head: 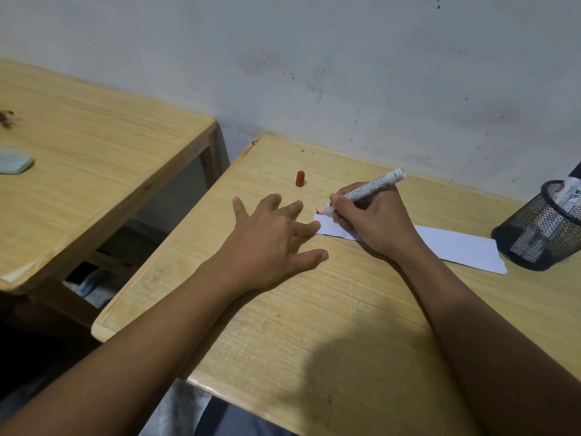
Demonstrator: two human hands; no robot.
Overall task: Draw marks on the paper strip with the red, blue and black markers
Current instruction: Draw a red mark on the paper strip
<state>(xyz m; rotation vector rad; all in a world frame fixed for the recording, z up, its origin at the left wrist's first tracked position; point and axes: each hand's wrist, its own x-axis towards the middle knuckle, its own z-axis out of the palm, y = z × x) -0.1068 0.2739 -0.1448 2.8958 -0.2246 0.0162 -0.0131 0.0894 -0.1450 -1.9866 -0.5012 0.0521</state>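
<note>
A white paper strip lies across the wooden desk. My right hand grips the red marker, a white barrel with its red tip touching the strip's left end. Fingers spread, my left hand rests flat on the desk, and its fingertips press on the strip's left edge. The marker's red cap stands upright on the desk, just beyond my left hand. A black mesh pen holder at the right end of the strip holds other markers whose colours I cannot tell.
A second wooden table stands to the left across a narrow gap, with a pale flat object on it. A grey wall runs right behind the desk. The desk's near edge is at my lap.
</note>
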